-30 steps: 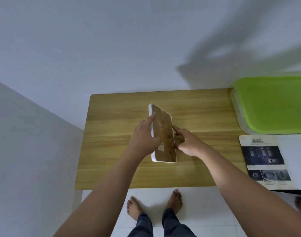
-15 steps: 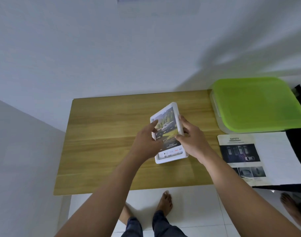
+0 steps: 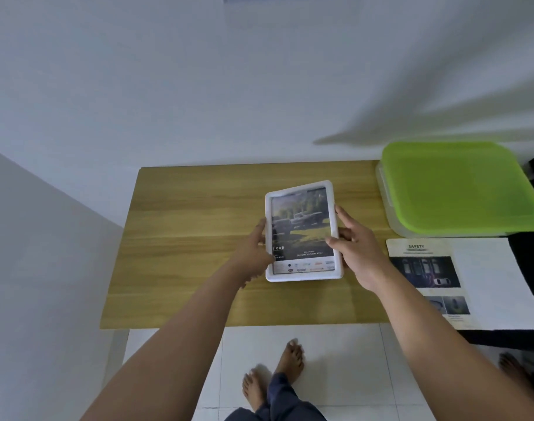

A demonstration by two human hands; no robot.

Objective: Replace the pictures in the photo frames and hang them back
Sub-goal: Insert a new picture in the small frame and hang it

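**Desk:** What worries you from here?

**Me:** The photo frame point(image 3: 302, 278) is tilted up with its picture point(image 3: 299, 226) facing me, over the middle of the table point(image 3: 183, 238). I hold it only by its two long edges. If either grip slackens on the way up to the wall, I judge it tips and drops onto the wood, or the backing works loose and the picture slides. I also see no hook or nail on the wall in this view, so finding the hanging point may be awkward.

**Desk:** And the hands?

**Me:** My left hand point(image 3: 255, 256) clasps the left edge, fingers wrapped round it. My right hand point(image 3: 355, 250) grips the right edge, thumb on the white border and forefinger stretched up along the side. Both are closed on the frame, which sits between them. I cannot tell whether its bottom edge rests on the table.

**Desk:** Anything nearby to snag?

**Me:** A green-lidded box point(image 3: 460, 186) and a leaflet point(image 3: 423, 268) lie to the right, well apart.
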